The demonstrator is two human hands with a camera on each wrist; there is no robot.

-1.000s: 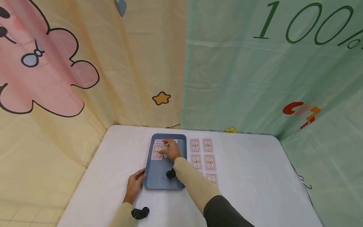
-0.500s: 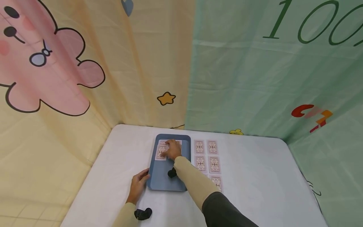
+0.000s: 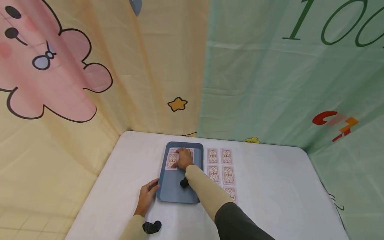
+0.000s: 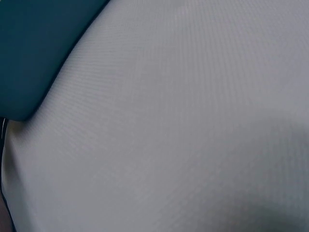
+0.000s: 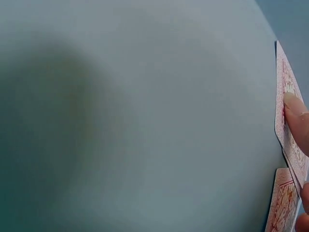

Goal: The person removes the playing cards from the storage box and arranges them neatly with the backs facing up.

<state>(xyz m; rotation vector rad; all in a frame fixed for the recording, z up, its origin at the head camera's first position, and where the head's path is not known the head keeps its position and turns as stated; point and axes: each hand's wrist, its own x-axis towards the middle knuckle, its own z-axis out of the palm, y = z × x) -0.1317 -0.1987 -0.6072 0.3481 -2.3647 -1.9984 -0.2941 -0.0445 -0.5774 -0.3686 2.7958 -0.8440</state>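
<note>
Over the upper part of a blue tray, my right hand bends down onto face-down playing cards with red patterned backs. In the right wrist view, its thumb lies on the back of one playing card, with other fingertips at that card's far end. Another card overlaps there. The left card in the tray shows beside the thumb; those under the hand are mostly hidden. My left hand touches the tray's left side with thumb and fingertips. A tray corner shows in the left wrist view.
Right of the tray, several face-down cards lie in two columns on the white tabletop. The right forearm covers part of the near end of those columns. Printed curtains hang behind the table and along its sides.
The view has turned slightly left, so everything appears shifted right. Relative to the tray, my right hand has drawn in a little, now hiding the card under its fingers. The left hand keeps its place.
</note>
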